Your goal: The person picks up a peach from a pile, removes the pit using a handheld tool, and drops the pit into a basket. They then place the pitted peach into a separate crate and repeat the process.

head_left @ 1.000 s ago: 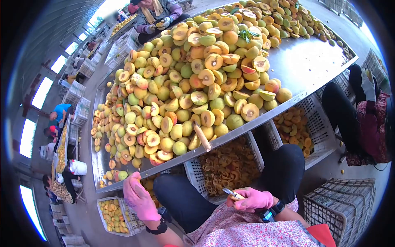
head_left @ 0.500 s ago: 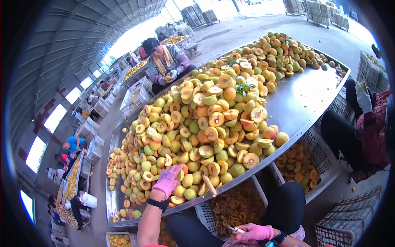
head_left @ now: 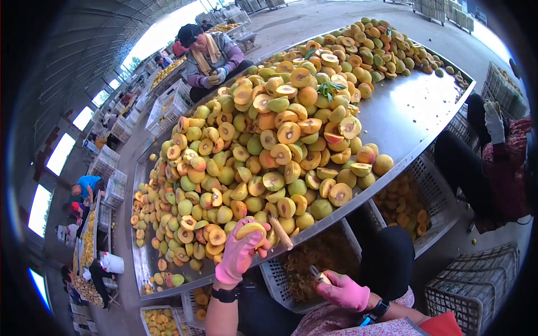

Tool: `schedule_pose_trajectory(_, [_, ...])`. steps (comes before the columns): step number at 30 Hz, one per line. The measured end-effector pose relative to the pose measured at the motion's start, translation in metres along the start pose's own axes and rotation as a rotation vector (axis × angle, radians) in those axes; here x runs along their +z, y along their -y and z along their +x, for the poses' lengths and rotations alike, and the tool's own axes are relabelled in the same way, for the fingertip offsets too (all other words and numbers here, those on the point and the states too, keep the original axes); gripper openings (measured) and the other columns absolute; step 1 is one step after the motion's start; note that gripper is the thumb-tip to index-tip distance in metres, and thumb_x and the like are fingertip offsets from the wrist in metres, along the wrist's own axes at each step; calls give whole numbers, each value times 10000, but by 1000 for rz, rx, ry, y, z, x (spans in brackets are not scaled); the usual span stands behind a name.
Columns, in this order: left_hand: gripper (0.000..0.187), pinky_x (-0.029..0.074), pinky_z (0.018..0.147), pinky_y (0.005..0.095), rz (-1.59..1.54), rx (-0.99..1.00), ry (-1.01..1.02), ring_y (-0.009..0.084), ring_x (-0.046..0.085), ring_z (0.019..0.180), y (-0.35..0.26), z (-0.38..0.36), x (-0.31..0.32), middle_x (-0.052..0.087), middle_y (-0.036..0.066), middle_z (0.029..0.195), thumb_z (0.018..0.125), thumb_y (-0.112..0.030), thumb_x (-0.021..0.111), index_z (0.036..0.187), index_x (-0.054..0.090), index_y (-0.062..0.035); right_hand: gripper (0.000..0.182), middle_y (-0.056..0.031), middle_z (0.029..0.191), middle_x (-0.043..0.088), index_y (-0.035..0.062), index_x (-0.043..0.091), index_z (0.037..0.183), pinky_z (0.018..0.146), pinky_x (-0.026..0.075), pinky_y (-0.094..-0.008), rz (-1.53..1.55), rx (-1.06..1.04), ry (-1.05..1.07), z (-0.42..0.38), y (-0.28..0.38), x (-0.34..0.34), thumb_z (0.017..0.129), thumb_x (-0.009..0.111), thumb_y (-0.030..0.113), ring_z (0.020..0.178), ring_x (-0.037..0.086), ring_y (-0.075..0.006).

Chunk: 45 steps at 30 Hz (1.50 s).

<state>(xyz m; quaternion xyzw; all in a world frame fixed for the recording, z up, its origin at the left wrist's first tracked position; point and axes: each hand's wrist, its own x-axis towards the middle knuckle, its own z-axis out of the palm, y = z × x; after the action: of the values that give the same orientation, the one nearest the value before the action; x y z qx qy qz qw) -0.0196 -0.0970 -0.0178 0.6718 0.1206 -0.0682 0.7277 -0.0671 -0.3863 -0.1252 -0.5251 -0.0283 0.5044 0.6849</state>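
My left hand (head_left: 232,260), in a pink glove, grips a yellow peach half (head_left: 250,231) above the near edge of the heap. My right hand (head_left: 344,291), also pink-gloved, is closed on a small pitting tool (head_left: 320,276) with a pale handle and a dark metal head that looks looped. It stays low over my lap, beside the crate of scraps. Cut and whole-looking peaches (head_left: 263,157) are piled high on the metal table (head_left: 414,126). A wooden-handled tool (head_left: 281,233) rests at the table's front edge, its far end hidden among the fruit.
Beneath the edge stands a crate (head_left: 274,280) holding scraps; a second crate (head_left: 440,196) to the right holds peach pieces. A co-worker (head_left: 216,59) sits across the table, another person (head_left: 504,168) at the right. A stacked wicker-like crate (head_left: 473,285) stands lower right.
My left hand has come back from the heap toward me and now holds a peach half. The right hand has shifted slightly up, still with the tool. The view has tilted a little.
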Motion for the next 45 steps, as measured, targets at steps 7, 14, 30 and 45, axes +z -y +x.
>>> schedule_pose_trajectory(7, [520,456,548,193,-489,-53,167,109,624,713,46,8,71,694,117,1111,1029,-464,541,1366,525,-68,360,-173,861,676,70,550,1154,698,523,-436,-627,-476,-342,-16,65,20,1008,612,393,841,689,-380])
schedule_pose_trajectory(14, [675,548,782,273,-208,176,-70,190,674,957,56,4,86,698,138,1076,1055,-616,328,1307,542,-28,332,-199,842,672,44,536,1153,638,526,-470,-885,-552,-437,12,85,36,1017,608,338,787,672,-429])
schedule_pose_trajectory(30, [774,555,859,323,-136,400,-261,218,687,937,68,-2,79,708,167,1027,978,-688,479,1233,576,37,355,-233,773,644,40,494,1060,645,502,-493,-797,-336,-260,26,95,51,1045,530,393,762,657,-441])
schedule_pose_trajectory(45, [816,555,818,311,-71,436,15,180,692,885,52,-17,68,740,133,989,934,-758,478,1195,594,6,477,86,581,373,101,506,924,411,216,-200,366,-12,701,28,85,17,1088,364,526,446,282,-15])
